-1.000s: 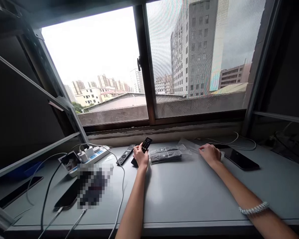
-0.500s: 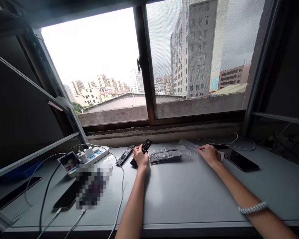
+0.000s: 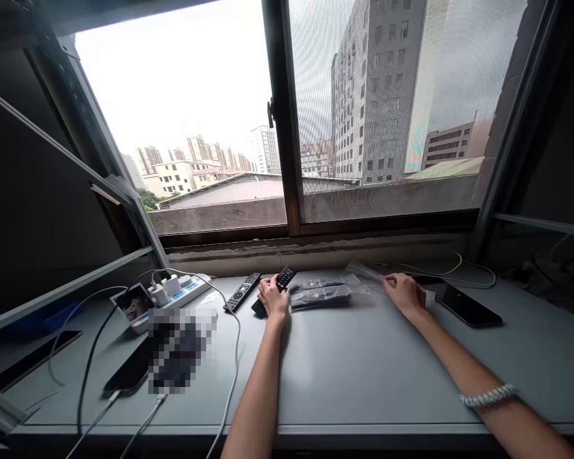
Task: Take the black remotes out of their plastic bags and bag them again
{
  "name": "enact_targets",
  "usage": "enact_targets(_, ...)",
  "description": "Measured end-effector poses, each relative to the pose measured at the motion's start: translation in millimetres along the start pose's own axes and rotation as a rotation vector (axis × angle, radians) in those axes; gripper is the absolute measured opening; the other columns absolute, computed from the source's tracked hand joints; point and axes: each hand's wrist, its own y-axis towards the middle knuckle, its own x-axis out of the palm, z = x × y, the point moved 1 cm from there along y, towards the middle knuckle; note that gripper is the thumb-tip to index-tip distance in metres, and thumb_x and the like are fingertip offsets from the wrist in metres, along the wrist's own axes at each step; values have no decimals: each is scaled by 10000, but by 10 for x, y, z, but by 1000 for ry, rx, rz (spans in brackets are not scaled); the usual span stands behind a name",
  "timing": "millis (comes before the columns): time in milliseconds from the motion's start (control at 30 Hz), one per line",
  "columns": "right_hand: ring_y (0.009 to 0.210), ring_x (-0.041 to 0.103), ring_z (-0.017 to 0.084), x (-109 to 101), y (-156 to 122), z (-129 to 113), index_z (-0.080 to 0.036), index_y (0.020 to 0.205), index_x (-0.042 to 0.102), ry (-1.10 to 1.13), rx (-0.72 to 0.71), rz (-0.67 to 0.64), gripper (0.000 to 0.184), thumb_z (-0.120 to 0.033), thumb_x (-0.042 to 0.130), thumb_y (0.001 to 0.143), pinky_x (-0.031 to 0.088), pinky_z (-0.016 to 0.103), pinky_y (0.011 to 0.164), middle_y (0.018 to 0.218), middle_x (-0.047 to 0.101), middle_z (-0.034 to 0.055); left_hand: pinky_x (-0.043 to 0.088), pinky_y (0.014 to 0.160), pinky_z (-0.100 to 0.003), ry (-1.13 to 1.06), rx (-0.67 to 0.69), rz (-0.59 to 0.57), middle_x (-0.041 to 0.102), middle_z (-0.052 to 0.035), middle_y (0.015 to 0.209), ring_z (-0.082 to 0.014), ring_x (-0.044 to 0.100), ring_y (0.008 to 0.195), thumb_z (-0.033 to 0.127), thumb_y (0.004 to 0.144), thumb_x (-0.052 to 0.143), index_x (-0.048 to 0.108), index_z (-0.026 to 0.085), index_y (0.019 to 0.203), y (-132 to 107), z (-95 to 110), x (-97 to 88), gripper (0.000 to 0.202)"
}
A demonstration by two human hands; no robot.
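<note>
My left hand [image 3: 273, 301] is closed around a black remote control [image 3: 286, 276], which lies slanted at the back of the desk. A second black remote control [image 3: 242, 291] rests just left of it. To the right, two dark remotes in clear plastic sleeves [image 3: 321, 296] lie side by side, the nearer one partly covering the farther. My right hand [image 3: 405, 296] pinches the edge of an empty-looking clear plastic bag [image 3: 366, 273] between thumb and fingers. That bag stretches left toward the wrapped remotes.
A black phone [image 3: 466, 307] lies right of my right hand. On the left are a power strip [image 3: 186, 290] with plugs, a black phone [image 3: 129, 371] on a cable, a blurred patch and a white cable [image 3: 238, 357]. A window [image 3: 291, 223] stands behind the grey desk [image 3: 354, 370].
The view has tilted slightly. The clear plastic bag beside my right hand looks a little more raised. Both hands stay almost where they were, the left still on the remote control.
</note>
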Motion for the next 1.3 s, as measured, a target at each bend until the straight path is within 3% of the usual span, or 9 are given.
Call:
enact_targets(100, 863, 589, 245, -138, 22, -128, -176, 918, 640, 167, 52, 131, 303, -369, 427, 824, 443, 334, 724, 887, 663, 99, 332, 934, -401, -44, -31, 18, 450, -103, 1079, -249, 459, 1069, 142, 748, 578, 511, 192, 1181, 10, 16, -26, 440)
enact_targets(200, 861, 598, 221, -256, -13, -361, -179, 887, 632, 418, -89, 69, 295, -399, 446, 826, 450, 329, 779, 913, 657, 99, 323, 949, -411, -107, -78, 102, 439, -100, 1091, -235, 473, 1067, 125, 753, 569, 486, 208, 1198, 30, 47, -84, 460)
enact_targets(400, 832, 610, 197, -309, -407, -902, -236, 797, 682, 588, -477, -596, 213, -400, 546, 791, 466, 327, 762, 859, 669, 40, 353, 918, -410, -171, -13, 265, 443, -103, 1095, -249, 479, 1079, 156, 782, 551, 484, 219, 1206, 24, 156, -193, 434)
enact_targets(500, 788, 613, 186, -274, -585, -1023, -244, 953, 673, 677, -450, -834, 287, -426, 615, 738, 486, 309, 688, 849, 670, 38, 372, 898, -409, -192, 61, 296, 448, -97, 1092, -252, 502, 1050, 190, 806, 536, 473, 230, 1230, -13, 233, -207, 431)
enact_targets(567, 795, 618, 183, -247, -617, -1043, -241, 1176, 566, 763, -359, -881, 545, -432, 678, 678, 495, 311, 686, 898, 664, 43, 385, 886, -397, -204, 143, 284, 452, -96, 1094, -240, 526, 1006, 207, 822, 527, 461, 233, 1252, -56, 299, -199, 436)
enact_targets(767, 717, 640, 181, -256, -482, -1015, -179, 1393, 221, 1052, 33, -785, 853, -552, 591, 721, 503, 294, 572, 934, 676, 86, 393, 917, -337, -188, 546, 17, 477, -75, 1126, -202, 529, 993, 207, 812, 563, 435, 255, 1288, -318, 586, -139, 495)
enact_targets(900, 488, 594, 156, -337, -427, -994, -170, 1275, 406, 1128, 263, -726, 655, -602, 459, 785, 437, 248, 420, 670, 670, 35, 411, 903, -346, -153, 779, -197, 497, -62, 1128, -205, 526, 989, 297, 816, 574, 418, 285, 1299, -550, 778, -76, 508)
enact_targets(1067, 338, 475, 113, -381, -390, -978, -138, 825, 621, 1082, 301, -634, 440, -562, 577, 718, 352, 226, 342, 452, 566, 1, 392, 928, -357, -177, 837, -270, 508, -65, 1107, -203, 524, 1019, 302, 831, 560, 401, 280, 1309, -692, 881, -26, 504)
enact_targets(1300, 407, 542, 139, -423, -239, -809, -146, 1054, 652, 1122, 474, -306, 482, -488, 583, 721, 419, 241, 395, 503, 623, 16, 348, 954, -389, -114, 774, -175, 518, -74, 1136, -228, 457, 1092, 353, 786, 630, 492, 253, 1201, -671, 902, -87, 448)
